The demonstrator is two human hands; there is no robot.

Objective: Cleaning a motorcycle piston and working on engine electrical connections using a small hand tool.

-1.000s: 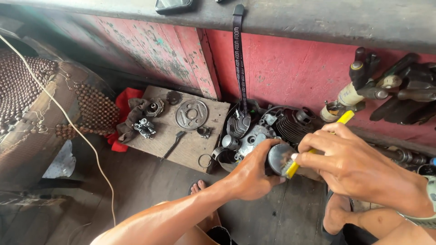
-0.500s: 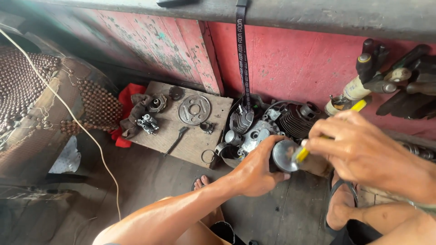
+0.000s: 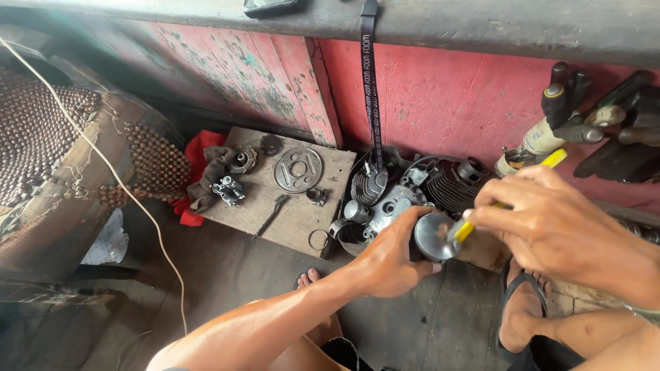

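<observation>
worn plank floor, red wall

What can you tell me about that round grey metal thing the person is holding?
The round metal part is a short, dull grey cylinder with a flat, smudged face turned up toward the camera. The left hand grips it from the side and beneath, above the dark floor. The right hand presses the tip of a yellow-handled tool against its right edge. Its underside is hidden.
</observation>
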